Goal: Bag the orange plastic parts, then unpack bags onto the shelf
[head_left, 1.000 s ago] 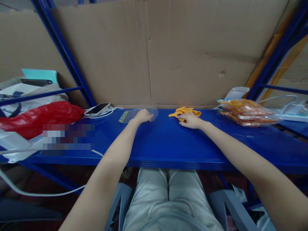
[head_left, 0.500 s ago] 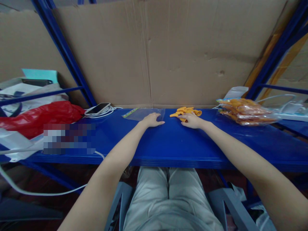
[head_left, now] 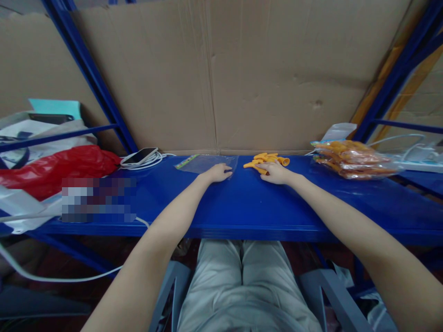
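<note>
My left hand point(head_left: 220, 172) lies on the right part of a flat, clear plastic bag point(head_left: 199, 164) with a green and yellow printed strip at its left end. Its fingers are stretched, with a small gap to the thumb. Over a small pile of orange-yellow plastic pieces point(head_left: 272, 157), one with a round cup-like end, rests my right hand point(head_left: 272, 173). Its fingers are extended and touch the near side of the pile, and nothing is lifted. The exact kind of the pieces cannot be made out.
Filled clear bags of orange pieces point(head_left: 349, 159) are stacked at right, near a white power strip point(head_left: 422, 166). At left lie a phone point(head_left: 140, 156) on a coiled white cable and a red plastic bag point(head_left: 65, 168). A cardboard wall point(head_left: 263, 83) stands behind the blue shelf point(head_left: 242, 207).
My left thumb has drawn closer to its fingers, and that hand has shifted slightly left on the bag. The right hand and the orange pile look almost unchanged.
</note>
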`<state>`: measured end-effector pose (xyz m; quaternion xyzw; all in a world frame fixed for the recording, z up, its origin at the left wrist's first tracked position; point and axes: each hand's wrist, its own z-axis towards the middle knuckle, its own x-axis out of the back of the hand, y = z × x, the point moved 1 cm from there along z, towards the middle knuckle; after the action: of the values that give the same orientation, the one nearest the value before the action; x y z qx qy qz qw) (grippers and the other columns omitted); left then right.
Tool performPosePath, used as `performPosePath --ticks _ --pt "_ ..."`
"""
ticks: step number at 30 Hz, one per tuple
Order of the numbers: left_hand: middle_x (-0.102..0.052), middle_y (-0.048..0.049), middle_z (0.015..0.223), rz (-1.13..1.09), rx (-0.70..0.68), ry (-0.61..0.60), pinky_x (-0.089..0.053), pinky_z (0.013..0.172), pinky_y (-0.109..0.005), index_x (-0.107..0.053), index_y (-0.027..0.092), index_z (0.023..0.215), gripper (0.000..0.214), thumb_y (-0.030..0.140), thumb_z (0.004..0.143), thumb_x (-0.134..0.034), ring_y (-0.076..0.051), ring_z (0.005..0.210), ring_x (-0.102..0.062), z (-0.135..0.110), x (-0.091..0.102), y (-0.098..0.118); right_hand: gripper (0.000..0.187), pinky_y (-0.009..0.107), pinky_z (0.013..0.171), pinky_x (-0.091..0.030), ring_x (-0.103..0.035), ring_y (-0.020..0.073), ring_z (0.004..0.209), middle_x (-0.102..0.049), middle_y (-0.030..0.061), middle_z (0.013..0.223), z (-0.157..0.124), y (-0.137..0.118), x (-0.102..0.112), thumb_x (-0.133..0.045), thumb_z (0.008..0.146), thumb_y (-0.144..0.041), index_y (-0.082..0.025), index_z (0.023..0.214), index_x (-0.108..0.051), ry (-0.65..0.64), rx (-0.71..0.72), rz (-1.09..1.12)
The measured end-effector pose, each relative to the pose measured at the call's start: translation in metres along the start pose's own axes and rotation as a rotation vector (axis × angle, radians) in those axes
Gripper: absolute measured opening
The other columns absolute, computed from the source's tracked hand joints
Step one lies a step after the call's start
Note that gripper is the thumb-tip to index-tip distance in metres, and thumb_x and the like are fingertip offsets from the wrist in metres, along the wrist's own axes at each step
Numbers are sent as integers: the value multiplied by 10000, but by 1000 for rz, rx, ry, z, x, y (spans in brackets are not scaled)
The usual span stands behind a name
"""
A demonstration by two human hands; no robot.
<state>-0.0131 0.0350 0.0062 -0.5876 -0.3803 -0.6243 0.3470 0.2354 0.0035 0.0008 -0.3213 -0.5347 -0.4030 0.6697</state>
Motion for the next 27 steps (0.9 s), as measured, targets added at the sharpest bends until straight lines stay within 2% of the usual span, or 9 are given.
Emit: performPosePath --ticks 3,7,10,17,22,27 --pt "-533 -114 1434 40 5 14 -355 1105 -292 -581 127 1332 493 378 936 -428 -236 1338 -487 1 0 1 605 520 1086 -346 -541 334 1255 -577 165 1370 1 0 -4 -511 810 -220 -111 1406 -503 95 26 16" --pt "-613 -152 1336 26 24 44 -433 1025 -305 -630 95 1239 481 413 920 -461 -271 1241 -573 2 -1 0 499 532 1079 -333 -581 330 1190 -631 175 1290 1 -4 -7 -488 843 -240 -116 1320 -563 253 60 -19" --pt "-647 -150 1285 14 23 57 -449 1000 -313 -651 109 1191 460 428 910 -475 -279 1216 -591 3 -2 -2 452 522 1024 -368 -597 331 1144 -662 190 1219 1 -7 -6 -433 886 -244 -109 1296 -568 360 22 -35" --pt "-631 -158 1308 -13 4 77 -449 1006 -315 -636 96 1220 469 409 901 -498 -282 1224 -587 2 -2 -3 463 464 932 -400 -587 321 1133 -636 200 1231 -1 -5 0 -386 947 -287 -112 1364 -486 621 -49 -6" --pt "-653 -121 1286 -28 -38 128 -438 1034 -313 -659 135 1185 404 380 892 -525 -269 1242 -575 2 -2 -2 420 479 935 -416 -591 317 1126 -649 185 1211 -2 -5 1 -404 948 -288 -145 1323 -531 630 30 38" --pt "-669 -114 1254 -90 -148 195 -455 1030 -336 -661 144 1168 383 360 872 -549 -253 1181 -612 6 -4 -1 366 454 932 -477 -616 293 1119 -667 161 1191 -3 -13 -2 -438 930 -269 -153 1234 -607 472 241 78"
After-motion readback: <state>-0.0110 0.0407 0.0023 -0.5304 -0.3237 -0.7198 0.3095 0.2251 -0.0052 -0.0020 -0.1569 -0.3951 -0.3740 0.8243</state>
